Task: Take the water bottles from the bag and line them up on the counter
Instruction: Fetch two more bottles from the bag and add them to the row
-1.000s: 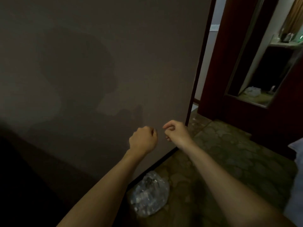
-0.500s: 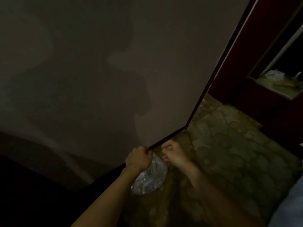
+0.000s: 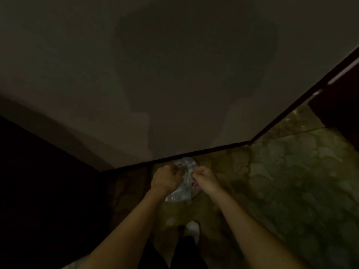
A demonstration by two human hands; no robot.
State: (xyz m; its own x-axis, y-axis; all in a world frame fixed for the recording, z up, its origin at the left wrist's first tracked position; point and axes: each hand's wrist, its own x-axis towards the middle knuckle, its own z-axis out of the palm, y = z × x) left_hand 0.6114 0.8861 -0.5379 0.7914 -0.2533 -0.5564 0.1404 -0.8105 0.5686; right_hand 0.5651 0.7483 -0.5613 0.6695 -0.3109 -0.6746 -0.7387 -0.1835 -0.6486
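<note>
A clear plastic bag [image 3: 182, 188] lies on the patterned floor [image 3: 287, 181] just in front of the dark skirting at the foot of the wall [image 3: 136, 74], its long axis running from the wall toward the person; pale glints show through it, but the dim, blurred view does not resolve single bottles. Both forearms reach straight down and forward, meeting over the bag's upper part. The left hand [image 3: 166, 178] and right hand [image 3: 202, 176] are fisted, fingers curled and gripping the plastic between them.
</note>
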